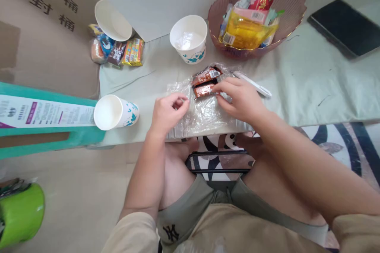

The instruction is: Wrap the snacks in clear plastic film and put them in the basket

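Note:
Two small red-brown snack packets [203,90] lie side by side on a crumpled sheet of clear plastic film [204,114] near the table's front edge. My right hand [240,97] has its fingertips at the right end of the nearer packet, thumb below and fingers above. To the left, my left hand [170,111] is closed, with thumb and curled forefinger at the film's left side. A white pen-like tool [255,85], perhaps a cutter, lies behind my right hand and is partly covered by it.
Behind the film stands a white paper cup [190,49] with clear plastic inside. A pink glass bowl [292,12] holds several wrapped snacks. Two more paper cups [127,114] lie tipped on the left, near small snack packs [133,52]. A black tablet-like object [346,27] lies far right.

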Available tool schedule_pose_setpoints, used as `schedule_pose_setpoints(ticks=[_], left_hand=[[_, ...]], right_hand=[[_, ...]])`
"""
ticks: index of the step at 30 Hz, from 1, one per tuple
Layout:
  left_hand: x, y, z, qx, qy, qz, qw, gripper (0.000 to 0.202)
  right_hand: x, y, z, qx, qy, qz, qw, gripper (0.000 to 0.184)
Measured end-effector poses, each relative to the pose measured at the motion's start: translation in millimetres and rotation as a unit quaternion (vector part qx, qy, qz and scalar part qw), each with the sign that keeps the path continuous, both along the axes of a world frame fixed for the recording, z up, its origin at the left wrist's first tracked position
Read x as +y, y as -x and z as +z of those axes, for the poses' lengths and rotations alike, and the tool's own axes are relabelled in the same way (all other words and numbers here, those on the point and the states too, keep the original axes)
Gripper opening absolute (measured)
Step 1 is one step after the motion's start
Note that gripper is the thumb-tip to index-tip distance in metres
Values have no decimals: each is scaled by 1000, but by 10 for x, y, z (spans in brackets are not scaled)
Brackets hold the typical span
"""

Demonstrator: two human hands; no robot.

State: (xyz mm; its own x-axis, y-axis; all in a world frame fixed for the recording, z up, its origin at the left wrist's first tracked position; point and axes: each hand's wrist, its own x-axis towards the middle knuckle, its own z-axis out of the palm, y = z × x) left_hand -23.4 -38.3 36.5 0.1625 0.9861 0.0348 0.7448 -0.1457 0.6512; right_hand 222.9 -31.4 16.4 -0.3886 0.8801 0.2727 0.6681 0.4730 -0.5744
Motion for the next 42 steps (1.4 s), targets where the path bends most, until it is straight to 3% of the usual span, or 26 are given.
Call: schedule_pose_setpoints(ticks=[2, 5, 8, 11, 14, 17, 20, 24, 29, 32, 35, 38, 42], left_hand=[[138, -26, -96, 25, -110, 47, 992, 23], [398, -62, -241, 55, -139, 48, 988, 40], [602, -105, -318, 13, -69, 79, 994, 4], [671, -166, -299, -151, 31, 115, 981, 18], [652, -218, -212, -345, 151, 144, 915, 17], [634, -228, -116, -443, 227, 174, 850, 22], [639, -204, -49, -487, 255, 186, 814, 22], [632, -186, -11, -510, 267, 206, 791, 20], [605, -244, -17, -502, 293, 189, 791, 21], [637, -276, -22, -509, 245, 248, 787, 16], [684, -278, -32, -514, 219, 310, 769, 19], [698, -274, -52, -509, 224, 295, 777, 26], [685, -285, -60, -497, 237, 268, 791, 28]], right_hand=[[54, 107, -53, 15, -36, 3, 999, 32], [131, 245, -112, -7, -45, -3, 999, 41], [172, 324, -125, -38, -48, -37, 997, 51], [188, 348, -106, -52, -47, -47, 996, 61], [197, 346, -86, -55, -34, -46, 997, 66], [201, 338, -94, -61, -22, -44, 997, 60], [207, 333, -128, -49, -27, -27, 998, 53], [235, 320, -167, -1, -45, -12, 999, 45], [267, 272, -145, 33, -48, -32, 998, 48], [260, 237, -107, 88, -57, -58, 993, 49], [261, 196, -61, 171, -79, -94, 978, 43], [340, 87, 26, 248, -137, -131, 950, 38], [604, -291, 205, 342, -286, -219, 868, 33]])
